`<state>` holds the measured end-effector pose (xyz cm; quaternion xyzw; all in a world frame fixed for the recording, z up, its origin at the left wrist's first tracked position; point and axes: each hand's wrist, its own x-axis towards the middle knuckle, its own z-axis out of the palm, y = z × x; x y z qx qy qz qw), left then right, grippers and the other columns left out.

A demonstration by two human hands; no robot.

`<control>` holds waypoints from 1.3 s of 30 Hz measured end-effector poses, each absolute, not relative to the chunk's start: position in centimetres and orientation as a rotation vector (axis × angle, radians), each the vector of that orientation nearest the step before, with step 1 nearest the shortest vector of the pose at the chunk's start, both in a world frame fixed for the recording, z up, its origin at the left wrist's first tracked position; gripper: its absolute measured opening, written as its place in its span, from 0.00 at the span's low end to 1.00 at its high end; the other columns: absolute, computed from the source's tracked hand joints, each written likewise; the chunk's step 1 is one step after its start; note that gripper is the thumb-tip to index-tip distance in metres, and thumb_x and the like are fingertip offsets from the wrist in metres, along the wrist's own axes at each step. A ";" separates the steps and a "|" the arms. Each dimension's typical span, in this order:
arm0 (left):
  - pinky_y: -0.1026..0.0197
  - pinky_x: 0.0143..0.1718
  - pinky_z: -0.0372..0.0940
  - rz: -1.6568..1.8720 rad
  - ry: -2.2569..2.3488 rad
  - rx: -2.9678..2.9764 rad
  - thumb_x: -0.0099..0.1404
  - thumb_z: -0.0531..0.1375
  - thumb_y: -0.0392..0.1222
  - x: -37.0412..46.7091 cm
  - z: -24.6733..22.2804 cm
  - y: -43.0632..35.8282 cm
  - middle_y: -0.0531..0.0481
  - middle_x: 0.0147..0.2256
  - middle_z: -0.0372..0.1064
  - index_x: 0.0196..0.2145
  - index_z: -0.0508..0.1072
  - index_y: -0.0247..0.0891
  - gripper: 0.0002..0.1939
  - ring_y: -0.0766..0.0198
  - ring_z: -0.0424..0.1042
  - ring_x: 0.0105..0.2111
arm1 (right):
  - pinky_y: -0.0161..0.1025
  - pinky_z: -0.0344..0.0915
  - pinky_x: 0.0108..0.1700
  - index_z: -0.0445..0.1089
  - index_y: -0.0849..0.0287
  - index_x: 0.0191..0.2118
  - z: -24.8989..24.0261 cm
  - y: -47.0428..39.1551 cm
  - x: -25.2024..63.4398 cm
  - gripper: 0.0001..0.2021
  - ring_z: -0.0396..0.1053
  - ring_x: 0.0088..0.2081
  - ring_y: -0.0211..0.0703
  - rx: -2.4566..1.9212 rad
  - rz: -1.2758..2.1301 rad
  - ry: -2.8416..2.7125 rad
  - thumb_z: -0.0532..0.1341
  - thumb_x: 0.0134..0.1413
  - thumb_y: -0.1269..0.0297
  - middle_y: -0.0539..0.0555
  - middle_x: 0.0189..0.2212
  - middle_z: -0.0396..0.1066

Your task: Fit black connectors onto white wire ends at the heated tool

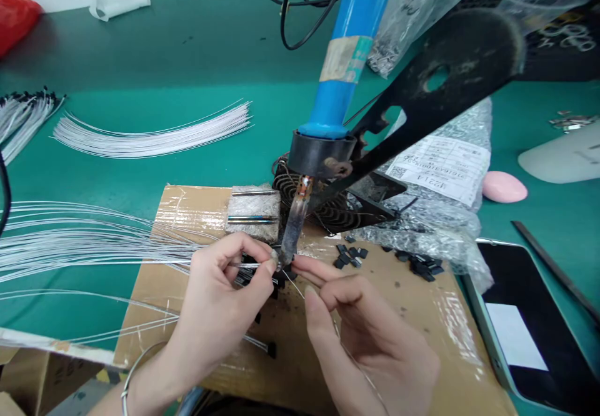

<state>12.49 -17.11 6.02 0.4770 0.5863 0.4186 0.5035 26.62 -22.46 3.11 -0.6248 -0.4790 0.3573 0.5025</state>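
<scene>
Two hands pinching wires at an upright soldering iron (344, 47)
Left hand (225, 297), thumb and forefinger closed on a white wire (248, 265), meets the iron's tip from the left; right hand (375, 335), fingers curled, pinches a thin silvery wire (294, 285) just below it, over cardboard (403, 353); a black bracket (445, 72) slants above the right hand, black connectors (425, 267) and a phone (520, 316) lying to the right
</scene>
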 end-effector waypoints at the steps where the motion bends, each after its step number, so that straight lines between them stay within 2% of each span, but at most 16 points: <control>1: 0.66 0.31 0.70 1.011 1.414 1.151 0.59 0.66 0.32 12.5 6.0 -17.1 0.51 0.27 0.80 0.26 0.77 0.38 0.06 0.64 0.77 0.29 | 0.43 0.76 0.50 0.67 0.52 0.29 3.1 -22.5 26.6 0.11 0.83 0.51 0.53 -1.508 0.865 -1.157 0.65 0.65 0.64 0.58 0.47 0.85; 9: 0.67 0.31 0.70 0.995 1.426 1.144 0.60 0.65 0.32 12.3 6.1 -17.3 0.51 0.28 0.81 0.26 0.77 0.38 0.06 0.64 0.78 0.30 | 0.40 0.75 0.50 0.67 0.51 0.30 3.2 -22.5 26.5 0.11 0.83 0.50 0.49 -1.489 0.860 -1.148 0.66 0.65 0.63 0.55 0.48 0.85; 23: 0.67 0.33 0.71 1.015 1.424 1.168 0.60 0.65 0.33 12.4 6.1 -17.4 0.51 0.29 0.81 0.26 0.77 0.39 0.05 0.63 0.78 0.31 | 0.41 0.78 0.49 0.68 0.51 0.30 2.9 -22.5 26.5 0.11 0.84 0.50 0.51 -1.459 0.845 -1.172 0.67 0.63 0.64 0.56 0.46 0.85; 32: 0.67 0.33 0.70 1.008 1.438 1.165 0.59 0.65 0.32 12.5 5.9 -17.4 0.52 0.28 0.79 0.26 0.76 0.39 0.06 0.65 0.77 0.29 | 0.33 0.76 0.47 0.67 0.52 0.32 2.7 -22.4 26.7 0.10 0.84 0.50 0.43 -1.432 0.780 -1.249 0.65 0.66 0.68 0.52 0.48 0.85; 39: 0.67 0.34 0.71 1.014 1.440 1.179 0.59 0.65 0.33 12.5 5.9 -17.5 0.51 0.29 0.80 0.26 0.76 0.38 0.05 0.64 0.77 0.31 | 0.32 0.75 0.46 0.68 0.52 0.33 2.7 -22.4 26.5 0.09 0.84 0.48 0.42 -1.422 0.719 -1.281 0.65 0.64 0.70 0.52 0.47 0.85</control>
